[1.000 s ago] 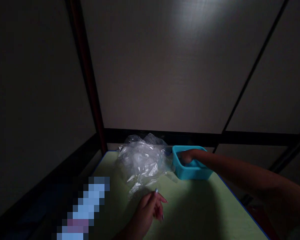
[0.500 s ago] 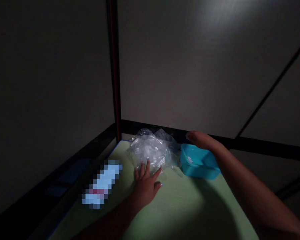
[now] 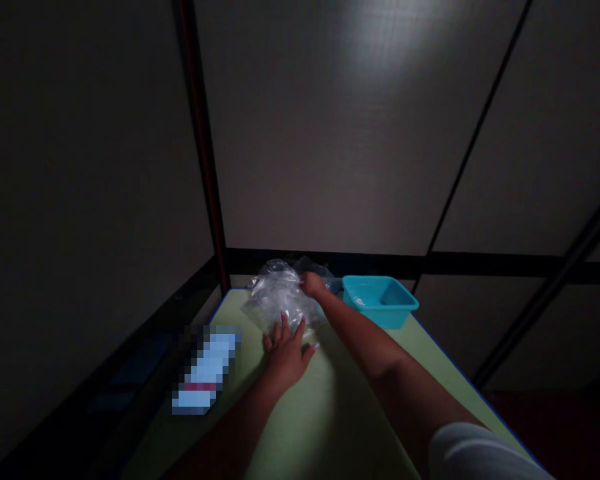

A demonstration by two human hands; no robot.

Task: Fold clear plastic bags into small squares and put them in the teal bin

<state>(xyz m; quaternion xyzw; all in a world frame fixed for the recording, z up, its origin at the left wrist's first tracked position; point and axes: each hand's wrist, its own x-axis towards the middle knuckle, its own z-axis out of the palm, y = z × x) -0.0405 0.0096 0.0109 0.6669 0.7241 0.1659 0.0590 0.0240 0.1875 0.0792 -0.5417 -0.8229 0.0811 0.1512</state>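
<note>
A crumpled clear plastic bag lies at the far end of the pale green table. My left hand rests at its near edge, fingers spread, palm down. Over the right side of the bag is my right hand, its fingers curled in at the plastic; what they pinch is too small to make out. A turquoise plastic basin stands right of the bag, near the table's right edge, with something small and clear inside at its left.
A pixelated pale blue object lies along the table's left side. Behind the table rises a grey panelled wall, with a dark red post at the corner. The room is dim.
My right hand has moved left from above the basin to the bag. My left hand has stayed at the bag's near edge. The view has shifted, showing more of the table's right edge.
</note>
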